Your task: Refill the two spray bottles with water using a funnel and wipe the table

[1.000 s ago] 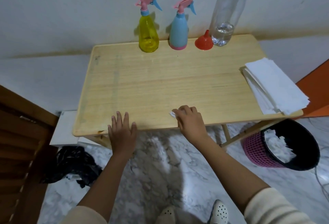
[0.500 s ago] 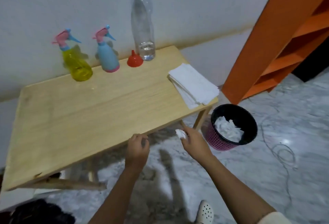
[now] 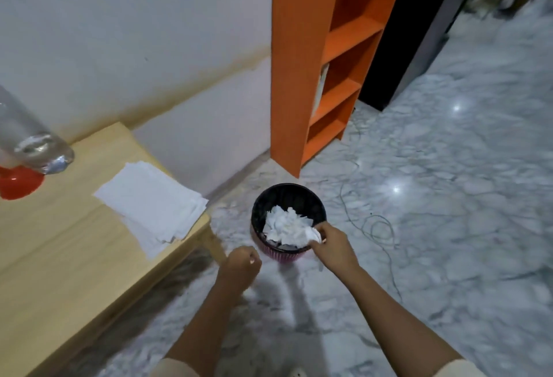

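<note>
White wall (image 3: 134, 23) far left, a yellowish stain band (image 3: 206, 78) slanting across it. A tall orange shelf (image 3: 296, 77) stands against it, with a dark panel (image 3: 401, 32) just to its right. The marbled grey floor (image 3: 463, 242) catches bright light spots (image 3: 396, 189). Pale wooden table (image 3: 54, 272) near left.

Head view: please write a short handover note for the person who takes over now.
The left hand is curled and holds nothing, near the table.
The right hand pinches a paper wad over the bin.
The bottle, funnel and paper stack are on the table.
The spray bottles are out of view, so the refill cannot be judged.
Next: drop the wad.
</note>
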Tool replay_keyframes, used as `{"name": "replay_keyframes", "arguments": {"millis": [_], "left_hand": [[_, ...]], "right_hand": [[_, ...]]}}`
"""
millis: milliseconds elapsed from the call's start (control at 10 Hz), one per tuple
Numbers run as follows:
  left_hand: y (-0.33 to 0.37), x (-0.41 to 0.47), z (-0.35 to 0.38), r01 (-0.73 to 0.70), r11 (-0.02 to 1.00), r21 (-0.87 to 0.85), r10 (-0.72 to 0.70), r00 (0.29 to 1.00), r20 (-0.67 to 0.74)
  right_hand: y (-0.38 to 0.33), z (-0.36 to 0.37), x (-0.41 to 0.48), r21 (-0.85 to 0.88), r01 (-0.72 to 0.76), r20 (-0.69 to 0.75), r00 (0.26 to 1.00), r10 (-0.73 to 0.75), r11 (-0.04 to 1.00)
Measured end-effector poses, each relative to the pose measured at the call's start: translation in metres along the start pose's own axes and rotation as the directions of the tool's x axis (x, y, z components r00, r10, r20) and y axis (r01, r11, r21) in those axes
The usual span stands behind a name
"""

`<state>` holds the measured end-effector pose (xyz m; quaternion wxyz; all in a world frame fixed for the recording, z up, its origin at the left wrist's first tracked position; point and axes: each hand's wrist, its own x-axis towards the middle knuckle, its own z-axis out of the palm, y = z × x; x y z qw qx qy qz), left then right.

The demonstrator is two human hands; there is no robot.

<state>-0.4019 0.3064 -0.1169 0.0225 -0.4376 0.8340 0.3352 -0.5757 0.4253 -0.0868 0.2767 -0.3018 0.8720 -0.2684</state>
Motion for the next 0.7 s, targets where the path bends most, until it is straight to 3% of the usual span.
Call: {"name": "replay_keyframes", "arguments": {"millis": [100,300,500,700], "left_hand": [[0.024,0.043,0.005,-0.072,0.996,0.043,0.072,0.997,-0.002],[0.053,0.137,0.003,-0.061,0.998,0.033,0.052,0.975,0.218],[0.071,0.222,-0.006,-0.14,0.987,0.085,0.108,0.946,0.305],[0.077,0.267,-0.015,-0.192,0.976,0.106,0.148,0.934,0.325]], "right_hand": [[0.007,-0.016,0.038,0.106,-0.093,-0.029,0.995,0.096,0.99],[0.006,-0.02,0.111,0.247,-0.179,-0.052,0.979,0.197,0.952],[-0.008,-0.017,0.181,0.225,-0.21,-0.078,0.969,0.233,0.952],[-0.005,-0.012,0.223,0.234,-0.296,0.012,0.953,0.302,0.926]]}}
